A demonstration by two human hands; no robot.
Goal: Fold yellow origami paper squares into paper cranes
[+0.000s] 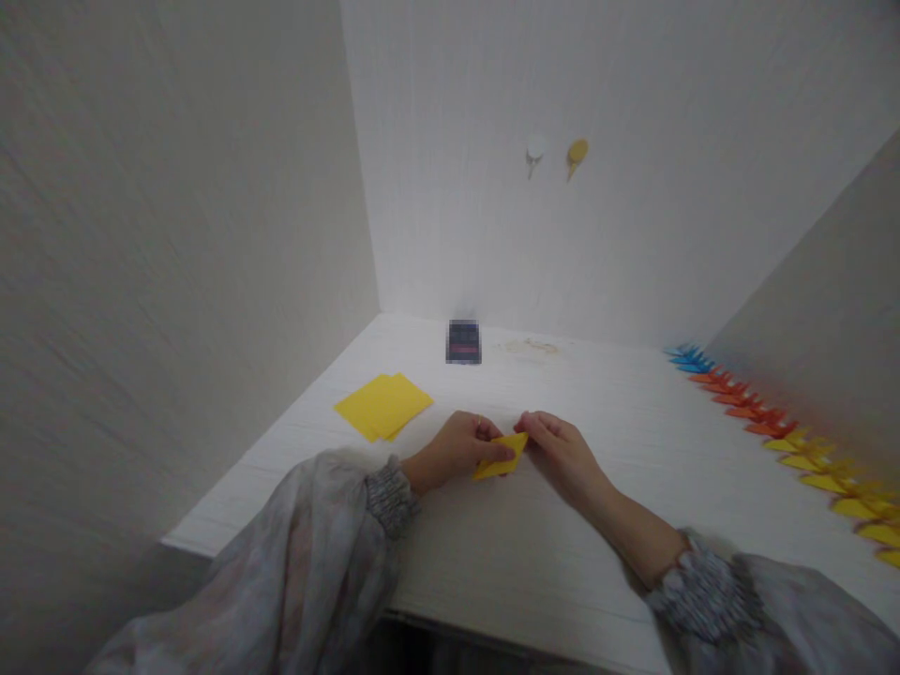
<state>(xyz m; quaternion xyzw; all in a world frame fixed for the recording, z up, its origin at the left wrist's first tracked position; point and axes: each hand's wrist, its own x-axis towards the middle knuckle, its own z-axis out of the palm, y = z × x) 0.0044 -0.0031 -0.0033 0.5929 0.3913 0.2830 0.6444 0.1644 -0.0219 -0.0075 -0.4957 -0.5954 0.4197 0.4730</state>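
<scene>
A small folded piece of yellow paper (502, 457) is held above the white table, near its middle. My left hand (468, 445) is closed on its left side, thumb across the top of the paper. At the paper's upper right corner, my right hand (555, 448) is closed with its fingertips pinching the edge. The underside of the paper and some fingertips are hidden. To the left of my left hand lie several flat sheets of yellow paper (383, 405), overlapping slightly askew.
Along the right side runs a row of folded paper figures: blue (690, 358), orange-red (745, 401) and yellow (836, 473). A dark blurred block (463, 342) sits by the back wall. Two hooks, white (535, 150) and yellow (577, 153), are on that wall. Walls flank the table (520, 562).
</scene>
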